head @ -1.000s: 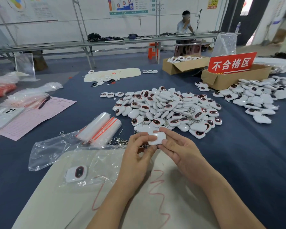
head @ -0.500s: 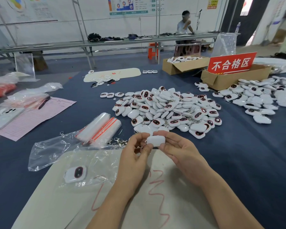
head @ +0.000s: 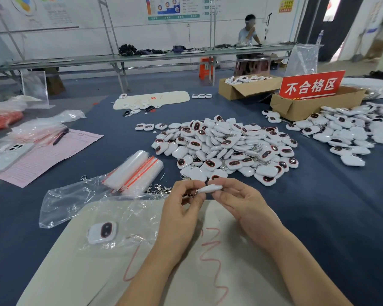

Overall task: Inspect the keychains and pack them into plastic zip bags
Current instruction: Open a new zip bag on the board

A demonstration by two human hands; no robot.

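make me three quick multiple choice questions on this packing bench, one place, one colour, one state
1. Where is the bagged keychain? A in a drawer; B on the beige mat, left of the left hand; C on a chair.
2. What colour is the sign? A red with white characters; B blue; C yellow.
3. How is the held keychain? A flat on the mat; B inside a bag; C edge-on, pinched between left hand and right hand.
Key: 1 B, it lies on the mat by that hand; 2 A, white characters on red; 3 C, both hands pinch it above the mat.
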